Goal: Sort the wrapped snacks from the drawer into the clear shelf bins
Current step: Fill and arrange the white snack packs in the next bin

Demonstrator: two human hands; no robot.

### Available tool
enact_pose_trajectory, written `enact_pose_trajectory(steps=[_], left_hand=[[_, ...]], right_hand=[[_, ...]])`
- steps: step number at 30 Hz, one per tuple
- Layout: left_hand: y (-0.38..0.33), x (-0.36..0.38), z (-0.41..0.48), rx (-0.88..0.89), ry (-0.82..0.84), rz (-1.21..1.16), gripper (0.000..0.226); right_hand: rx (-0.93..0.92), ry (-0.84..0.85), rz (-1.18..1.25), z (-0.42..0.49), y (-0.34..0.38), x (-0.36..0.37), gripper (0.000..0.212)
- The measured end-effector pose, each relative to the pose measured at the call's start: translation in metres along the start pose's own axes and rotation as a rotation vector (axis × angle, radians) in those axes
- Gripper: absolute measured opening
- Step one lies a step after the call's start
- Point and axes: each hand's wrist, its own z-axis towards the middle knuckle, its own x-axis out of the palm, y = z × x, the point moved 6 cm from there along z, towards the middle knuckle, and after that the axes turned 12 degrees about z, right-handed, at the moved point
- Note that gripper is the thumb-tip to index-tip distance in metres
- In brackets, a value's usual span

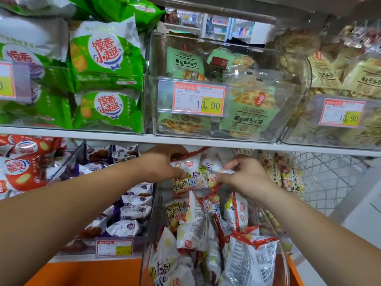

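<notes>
White pkt (186, 174) in L hand (162, 165)

I see the white snack packets (192, 230) in the middle bin edged in red, with yellow blotches and black lettering. Left of them the wrappers (135, 212) are purple and white, and further left the packets (24, 174) are red-orange with a white oval badge. Above, the green bags (106, 65) carry red characters on a white circle. The pale green packs (250, 118) sit behind a red-framed price tag (191, 101) with a yellow patch. The bottom panel (92, 271) is orange.
</notes>
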Motion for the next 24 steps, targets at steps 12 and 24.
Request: enact_pose_trajectory(steps=[12, 24], left_hand=[[-0.008, -0.002, 0.002, 0.019, -0.001, 0.085, 0.047], [-0.025, 0.015, 0.011, 0.065, -0.007, 0.094, 0.042]], right_hand=[[-0.059, 0.261, -0.27, 0.016, 0.011, 0.005, 0.034], [-0.141, 0.369, -0.635, 0.019, 0.004, 0.009, 0.033]])
